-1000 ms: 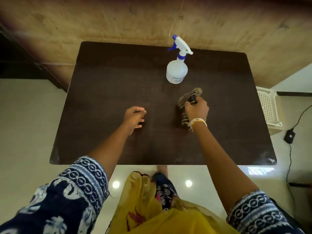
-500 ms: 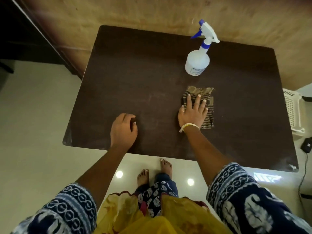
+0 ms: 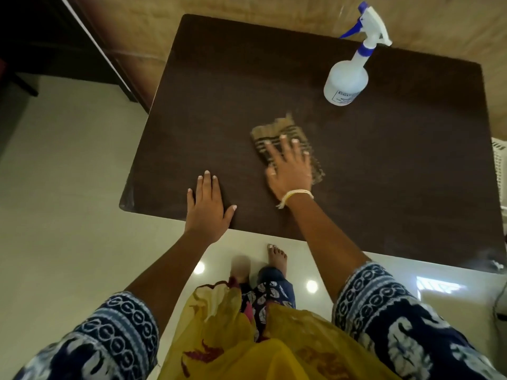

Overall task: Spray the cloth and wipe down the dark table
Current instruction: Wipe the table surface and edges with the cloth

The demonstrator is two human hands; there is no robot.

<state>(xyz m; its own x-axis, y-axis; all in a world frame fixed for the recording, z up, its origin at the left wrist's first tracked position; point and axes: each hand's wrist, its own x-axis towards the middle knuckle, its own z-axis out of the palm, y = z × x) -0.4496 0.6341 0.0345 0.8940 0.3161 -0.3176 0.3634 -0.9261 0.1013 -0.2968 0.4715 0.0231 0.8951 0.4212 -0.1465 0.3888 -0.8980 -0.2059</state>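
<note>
Here the spray bottle (image 3: 346, 80) label's writing is unreadable.

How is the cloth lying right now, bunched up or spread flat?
Spread flat: the striped cloth lies open on the dark table, pressed under the right hand's straight fingers.

Striped cloth (image 3: 277, 133) flat on dark table (image 3: 384, 165), spray bottle (image 3: 347, 80) upright

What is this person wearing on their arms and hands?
Both arms wear short dark blue sleeves with white printed patterns, the left sleeve and right sleeve ending above the elbow. The right wrist carries a pale yellowish-white thread bracelet. The left hand is bare. The right hand may bear a thumb ring; too blurred to tell.
</note>
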